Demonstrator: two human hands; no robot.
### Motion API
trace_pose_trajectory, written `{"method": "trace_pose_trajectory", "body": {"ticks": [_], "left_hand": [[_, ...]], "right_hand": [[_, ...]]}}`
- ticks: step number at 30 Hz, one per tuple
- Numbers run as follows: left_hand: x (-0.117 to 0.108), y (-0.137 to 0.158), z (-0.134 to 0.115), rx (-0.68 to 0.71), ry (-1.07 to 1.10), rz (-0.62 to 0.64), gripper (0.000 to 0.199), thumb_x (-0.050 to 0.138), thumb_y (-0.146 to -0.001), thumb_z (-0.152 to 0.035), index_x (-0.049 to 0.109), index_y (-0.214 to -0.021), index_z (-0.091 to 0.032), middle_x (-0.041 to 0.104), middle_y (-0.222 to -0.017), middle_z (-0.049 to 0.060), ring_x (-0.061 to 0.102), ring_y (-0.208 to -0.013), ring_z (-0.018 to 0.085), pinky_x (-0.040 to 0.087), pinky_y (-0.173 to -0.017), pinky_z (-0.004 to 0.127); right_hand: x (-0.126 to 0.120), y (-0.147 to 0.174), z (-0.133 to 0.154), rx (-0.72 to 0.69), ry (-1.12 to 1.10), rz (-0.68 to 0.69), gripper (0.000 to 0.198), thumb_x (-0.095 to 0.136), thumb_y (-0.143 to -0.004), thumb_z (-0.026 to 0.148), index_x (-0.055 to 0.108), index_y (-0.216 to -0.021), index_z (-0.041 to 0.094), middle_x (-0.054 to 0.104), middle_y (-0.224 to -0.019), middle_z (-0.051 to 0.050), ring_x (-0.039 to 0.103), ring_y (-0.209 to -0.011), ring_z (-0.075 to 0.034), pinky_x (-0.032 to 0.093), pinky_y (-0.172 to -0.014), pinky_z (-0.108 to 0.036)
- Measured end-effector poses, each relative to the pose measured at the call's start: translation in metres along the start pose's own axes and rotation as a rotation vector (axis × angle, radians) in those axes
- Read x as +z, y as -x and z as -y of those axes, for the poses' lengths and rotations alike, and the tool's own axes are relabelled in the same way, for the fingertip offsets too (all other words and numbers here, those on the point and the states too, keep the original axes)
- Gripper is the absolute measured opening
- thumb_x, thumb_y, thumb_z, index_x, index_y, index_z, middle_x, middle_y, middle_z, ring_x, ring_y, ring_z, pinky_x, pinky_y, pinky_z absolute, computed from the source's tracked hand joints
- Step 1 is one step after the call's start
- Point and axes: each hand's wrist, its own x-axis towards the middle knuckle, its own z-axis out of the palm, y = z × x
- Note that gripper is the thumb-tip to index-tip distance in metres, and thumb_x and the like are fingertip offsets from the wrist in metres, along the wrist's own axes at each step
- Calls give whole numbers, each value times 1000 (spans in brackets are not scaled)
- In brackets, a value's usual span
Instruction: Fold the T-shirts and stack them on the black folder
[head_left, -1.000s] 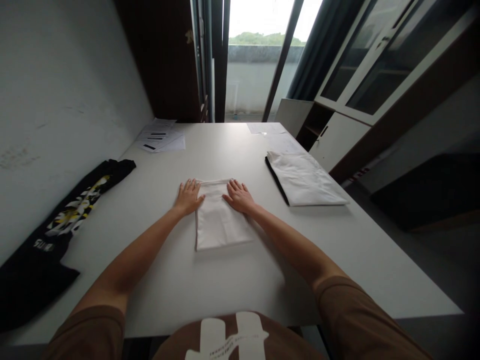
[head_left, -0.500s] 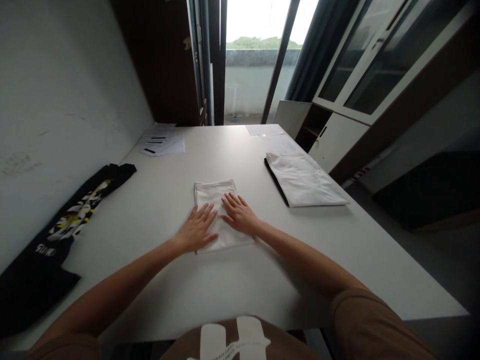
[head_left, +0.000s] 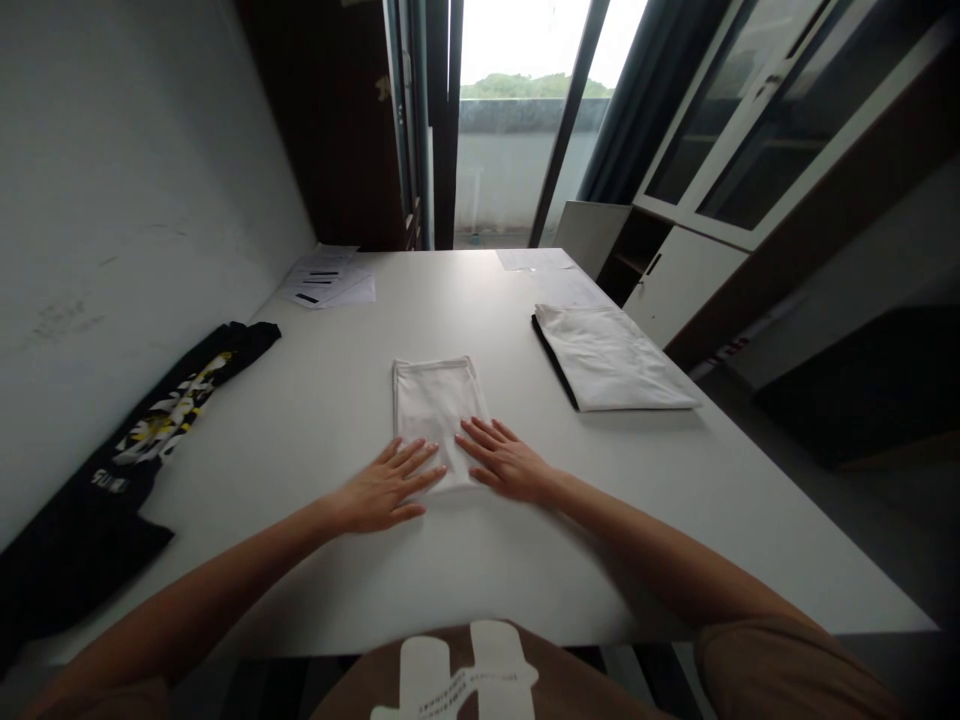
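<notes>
A white garment folded into a small rectangle [head_left: 435, 395] lies flat on the white table [head_left: 337, 400] in front of me. My left hand [head_left: 386, 488] rests palm down over its near left corner, fingers spread, the thumb reaching past the near edge. On the near right side, my right hand [head_left: 506, 462] lies flat with its fingers stretched across the cloth. Neither hand grips anything. Parts of the garment's near corners are hidden under the hands.
Folded white cloth with a black layer beneath [head_left: 615, 360] lies to the right. A black printed garment [head_left: 142, 450] is spread along the left wall. Papers [head_left: 326, 278] lie at the far left and more sheets [head_left: 551, 275] at the far right. A cabinet [head_left: 690, 270] stands beyond.
Both hands have slid toward me over the folded garment and moved a little farther apart. More of the garment's far part shows. My left hand has gone lower, toward the near edge.
</notes>
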Motion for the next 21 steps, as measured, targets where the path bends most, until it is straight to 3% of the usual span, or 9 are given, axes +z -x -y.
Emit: {"method": "trace_pose_trajectory", "body": {"ticks": [7,12,17,21], "left_hand": [[-10,-6,-16,141,100,61,66,61,-99,-46,35,-160,-41,11,-173,2,12,-159,35,0,-127,57],[-15,2,-31,203,180,98,63,56,-101,-38,34,-161,-35,29,-169,2,17,-159,29,0,-129,54],[-15,20,-32,207,287,52,67,54,-101,-33,29,-164,-30,41,-163,4,32,-154,24,14,-131,48],[-7,37,-24,116,312,-31,69,54,-100,-32,28,-164,-29,40,-163,6,36,-152,25,23,-129,48]], "right_hand": [[7,11,21,6,6,-132,54,43,-107,40,42,-159,24,32,-166,-10,25,-156,-26,19,-128,-52],[8,20,31,187,16,-232,47,40,-108,29,50,-153,20,41,-161,-12,32,-153,-27,23,-126,-54],[-1,35,41,-240,-91,-72,55,46,-107,34,38,-160,24,36,-164,-7,28,-155,-22,22,-129,-45],[-8,47,39,-286,-99,-35,58,47,-107,32,32,-163,22,38,-163,-7,28,-155,-22,19,-130,-46]]}}
